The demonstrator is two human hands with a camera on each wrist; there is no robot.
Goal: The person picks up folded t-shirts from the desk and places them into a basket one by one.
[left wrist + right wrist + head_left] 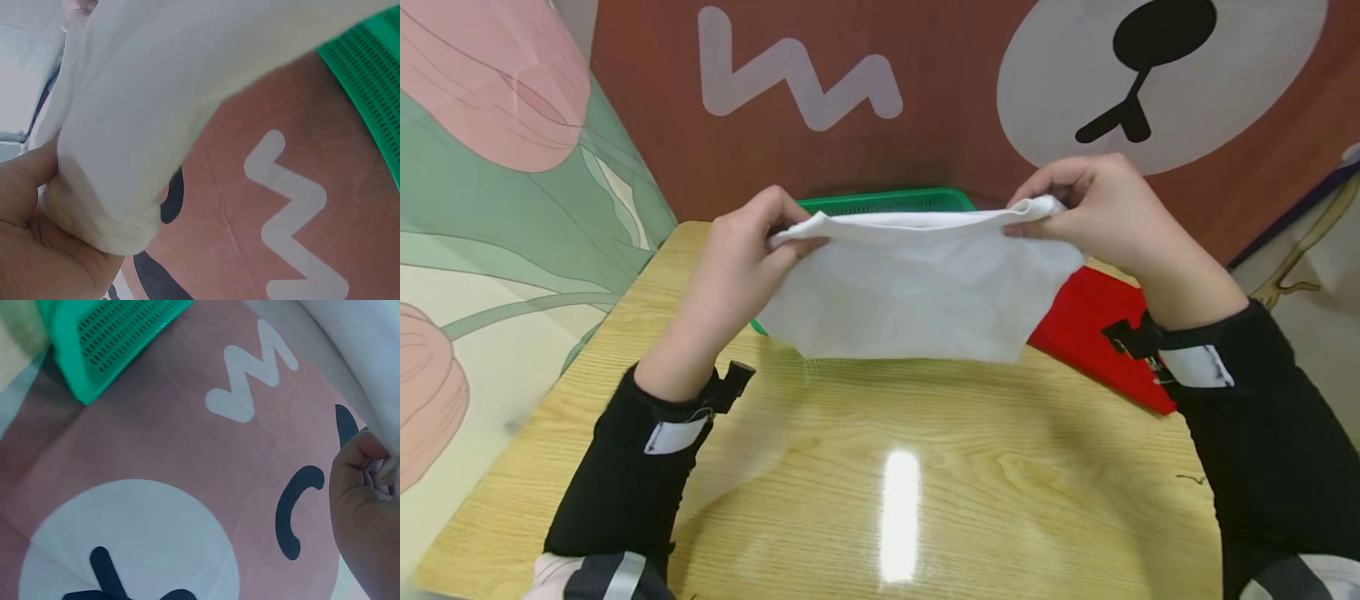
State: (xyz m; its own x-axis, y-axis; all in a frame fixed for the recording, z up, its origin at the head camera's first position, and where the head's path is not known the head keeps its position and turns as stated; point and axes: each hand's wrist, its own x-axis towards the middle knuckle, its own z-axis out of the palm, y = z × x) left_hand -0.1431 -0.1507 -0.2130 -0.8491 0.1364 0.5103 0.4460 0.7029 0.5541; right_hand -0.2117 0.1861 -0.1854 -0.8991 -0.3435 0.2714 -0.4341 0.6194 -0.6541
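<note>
Left hand [748,250] and right hand [1093,212] each pinch an upper corner of a white folded cloth [917,292], stretching it taut above the wooden counter's [925,467] far edge, before a green perforated plastic basket [887,202].

One white cloth [917,287], one green basket [887,201], one red tray [1093,325], one wooden table [880,467] — two hands — left [741,250], right [1101,208]

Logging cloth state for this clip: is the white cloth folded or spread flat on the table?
Folded, off the table: the white cloth hangs doubled, both hands, left and right, pinching its top corners.
</note>
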